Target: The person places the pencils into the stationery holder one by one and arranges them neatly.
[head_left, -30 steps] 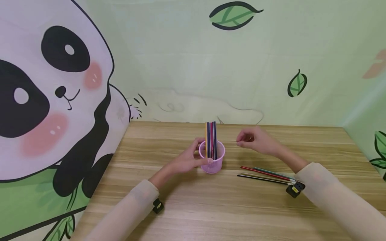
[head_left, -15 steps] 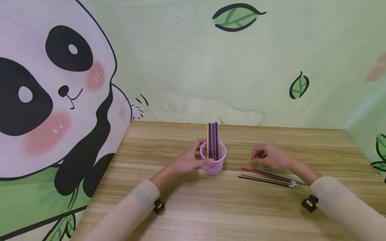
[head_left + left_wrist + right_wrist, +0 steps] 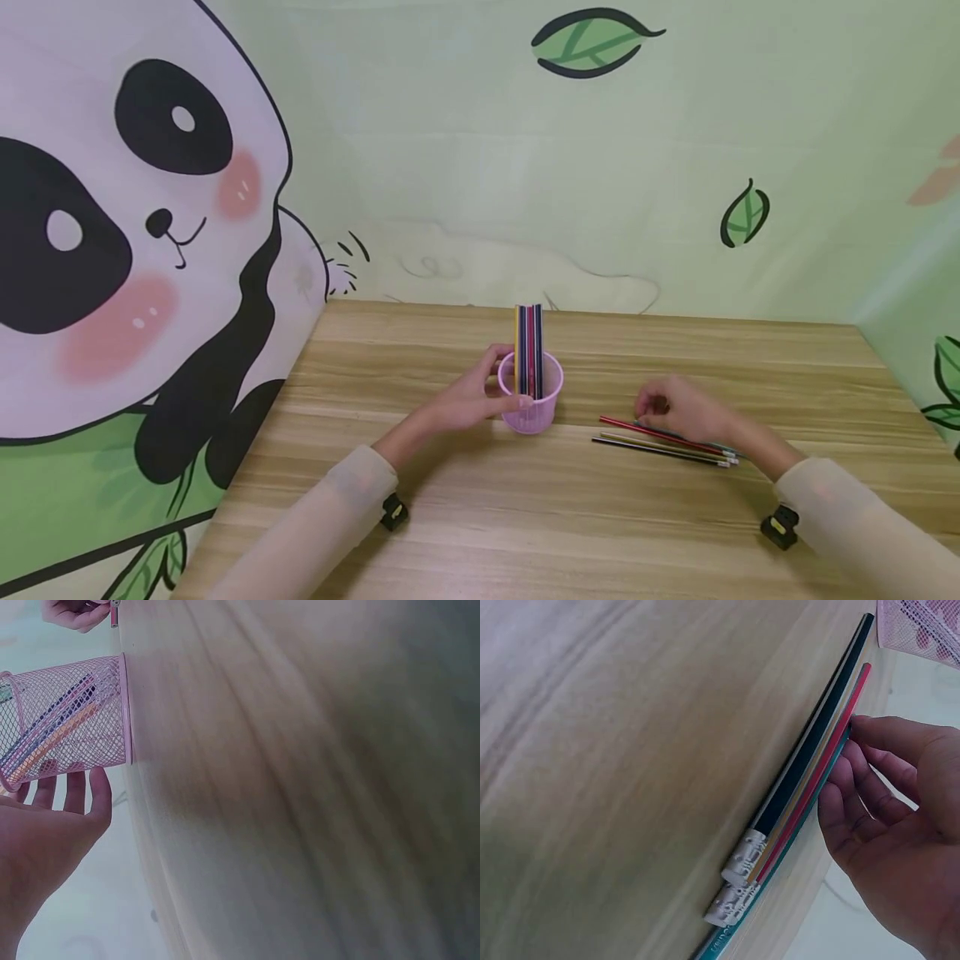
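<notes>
A pink mesh pencil cup stands upright on the table with a bundle of pencils in it. My left hand holds the cup from its left side, thumb at the front rim and fingers behind. To the right lie several loose pencils: a black pencil, a yellowish one beside it, a red pencil and a teal pencil. My right hand is at the teal pencil, farthest back, its thumb and fingertips pinching it near the unerasered end. Part of that pencil is hidden by the hand in the head view.
The wooden table reaches back to a pale green wall cloth printed with a panda and leaves. Black wrist cameras hang under both cuffs.
My right hand has moved right and toward the front, away from beside the cup, and come down onto the teal pencil. My left hand has kept its hold on the cup.
</notes>
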Available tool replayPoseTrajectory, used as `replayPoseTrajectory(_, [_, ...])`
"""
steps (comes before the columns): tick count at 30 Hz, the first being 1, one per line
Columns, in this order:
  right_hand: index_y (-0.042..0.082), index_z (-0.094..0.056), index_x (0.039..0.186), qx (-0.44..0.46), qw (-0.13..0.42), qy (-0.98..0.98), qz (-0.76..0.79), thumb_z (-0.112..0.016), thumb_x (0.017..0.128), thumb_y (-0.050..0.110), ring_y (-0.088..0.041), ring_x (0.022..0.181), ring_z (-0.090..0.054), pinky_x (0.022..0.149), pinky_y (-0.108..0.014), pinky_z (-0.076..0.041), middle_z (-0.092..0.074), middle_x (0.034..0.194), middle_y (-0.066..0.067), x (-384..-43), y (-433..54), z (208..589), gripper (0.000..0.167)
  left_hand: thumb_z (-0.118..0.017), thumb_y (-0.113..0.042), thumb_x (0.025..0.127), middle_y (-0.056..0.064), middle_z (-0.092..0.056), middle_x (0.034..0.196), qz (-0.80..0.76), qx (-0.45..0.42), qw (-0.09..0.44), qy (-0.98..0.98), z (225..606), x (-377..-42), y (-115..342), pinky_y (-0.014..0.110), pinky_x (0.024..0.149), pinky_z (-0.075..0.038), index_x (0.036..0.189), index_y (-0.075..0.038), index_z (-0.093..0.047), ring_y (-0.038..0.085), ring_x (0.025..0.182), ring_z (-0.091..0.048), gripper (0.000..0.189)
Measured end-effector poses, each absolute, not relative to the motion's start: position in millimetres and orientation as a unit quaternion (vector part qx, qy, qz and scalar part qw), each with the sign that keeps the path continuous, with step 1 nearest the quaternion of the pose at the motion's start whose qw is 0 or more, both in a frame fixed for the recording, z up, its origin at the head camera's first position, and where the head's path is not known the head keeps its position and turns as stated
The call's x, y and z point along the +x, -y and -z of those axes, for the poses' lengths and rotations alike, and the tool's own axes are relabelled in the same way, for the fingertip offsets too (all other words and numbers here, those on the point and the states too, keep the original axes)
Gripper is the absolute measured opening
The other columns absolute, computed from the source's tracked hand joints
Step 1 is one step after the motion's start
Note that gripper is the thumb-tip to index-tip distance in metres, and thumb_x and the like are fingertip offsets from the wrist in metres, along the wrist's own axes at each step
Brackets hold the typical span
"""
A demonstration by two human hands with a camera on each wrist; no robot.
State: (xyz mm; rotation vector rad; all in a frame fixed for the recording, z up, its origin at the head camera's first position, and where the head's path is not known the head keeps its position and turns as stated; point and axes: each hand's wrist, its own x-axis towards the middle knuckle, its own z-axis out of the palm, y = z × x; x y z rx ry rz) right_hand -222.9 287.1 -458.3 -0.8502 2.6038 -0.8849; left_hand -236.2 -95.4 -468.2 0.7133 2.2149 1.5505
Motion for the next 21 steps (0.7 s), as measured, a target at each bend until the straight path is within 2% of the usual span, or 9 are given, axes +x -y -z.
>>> replayPoseTrajectory(11, [0.007,-0.071,0.093,-0.293,0.126,-0.902,0.290,-0.076,0.093,0.001,-0.008,0.076,-0.058,0.066,-0.026,-0.053,-0.064,0.083,0.005,-223.7,-284.6,460.8,0.008,-0.081,-0.035,0.094,0.008,-0.049,0.152,-0.546,0.256,0.169,-0.779,468.6,-238.3,96.3,0.045,0.114,-0.049,0.158,-0.026,-0.033,0.029,0.140,-0.051,0.080])
replayPoseTrajectory(21, [0.011,-0.066,0.091,-0.283,0.130,-0.903,0.297,-0.076,0.089,0.000,-0.009,0.076,-0.057,0.065,-0.025,-0.052,-0.062,0.082,0.005,-223.7,-284.1,465.8,0.015,-0.080,-0.031,0.095,0.008,-0.047,0.154,-0.553,0.268,0.165,-0.771,472.3,-240.1,96.4,0.047,0.115,-0.048,0.157,-0.024,-0.033,0.030,0.141,-0.050,0.078])
